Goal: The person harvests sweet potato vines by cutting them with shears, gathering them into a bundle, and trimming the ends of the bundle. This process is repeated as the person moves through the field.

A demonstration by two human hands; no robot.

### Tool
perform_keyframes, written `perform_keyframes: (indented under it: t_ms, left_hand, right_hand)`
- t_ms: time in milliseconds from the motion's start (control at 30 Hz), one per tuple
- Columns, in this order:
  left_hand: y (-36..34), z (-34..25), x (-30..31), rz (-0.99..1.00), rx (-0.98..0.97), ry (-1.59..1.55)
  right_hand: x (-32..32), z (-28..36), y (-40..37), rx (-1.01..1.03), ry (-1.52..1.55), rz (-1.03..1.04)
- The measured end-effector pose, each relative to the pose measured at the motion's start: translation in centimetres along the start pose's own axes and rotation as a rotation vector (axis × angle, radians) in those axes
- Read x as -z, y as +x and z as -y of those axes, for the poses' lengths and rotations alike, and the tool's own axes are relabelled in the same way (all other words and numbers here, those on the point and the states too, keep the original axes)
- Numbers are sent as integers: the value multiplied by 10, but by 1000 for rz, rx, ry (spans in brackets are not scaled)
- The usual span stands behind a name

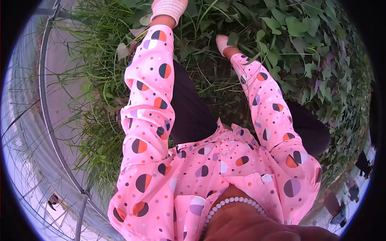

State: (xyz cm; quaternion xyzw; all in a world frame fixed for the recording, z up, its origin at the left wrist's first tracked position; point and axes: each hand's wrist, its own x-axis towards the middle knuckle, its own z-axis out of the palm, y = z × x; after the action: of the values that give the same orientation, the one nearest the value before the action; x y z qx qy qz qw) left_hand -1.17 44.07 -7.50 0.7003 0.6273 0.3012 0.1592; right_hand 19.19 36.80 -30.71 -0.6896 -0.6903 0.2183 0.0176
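My left hand (170, 9), in a white glove with pale orange stripes, reaches to the top edge among grass and broad green leaves. Its fingers are cut off by the frame, so what it touches does not show. Lower and to the right, my right hand (222, 45) wears a matching striped glove and is down at the edge of the leafy vines (277, 52). Leaves and shadow hide its fingers, and whether it holds anything cannot be made out. Both arms stretch forward in pink patterned sleeves.
Tall grass (100, 88) grows along the left, beside a grey strip of ground or sheeting (60, 76). A curved metal pipe (45, 100) runs there against translucent sheeting. Dense vines fill the right side. My dark-trousered knees (191, 108) are bent under my arms.
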Motion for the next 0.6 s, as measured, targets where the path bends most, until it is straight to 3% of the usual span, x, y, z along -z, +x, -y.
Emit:
perform_keyframes:
  t_ms: [100,167,233,267,300,367,400,433,500,600]
  left_hand:
    - [-3,-2,4,-7,4,-40]
    - [-1,4,2,3,-10,-31]
    - [1,4,2,39,-1,-162]
    - [0,1,1,44,-4,-164]
    - [-2,-4,0,89,21,-324]
    - [-10,-28,12,179,67,-643]
    - [-15,-48,27,381,298,-589]
    - [-20,-57,23,388,293,-589]
    - [-29,-73,15,573,88,-885]
    - [-38,-90,-3,492,-237,-1154]
  right_hand:
    - [-8,-25,-20,-120,188,-17]
    - [-5,-49,-51,467,8,-544]
    - [59,-20,-86,-168,332,-92]
    - [73,-21,-103,-181,566,-200]
    - [76,-32,-108,-163,915,-330]
    - [113,-41,-119,-232,1320,-584]
    - [146,-36,-126,-245,1297,-646]
    - [182,-21,-134,-169,1373,-646]
    - [220,1,-136,7,1407,-579]
    - [223,43,-116,161,1233,-388]
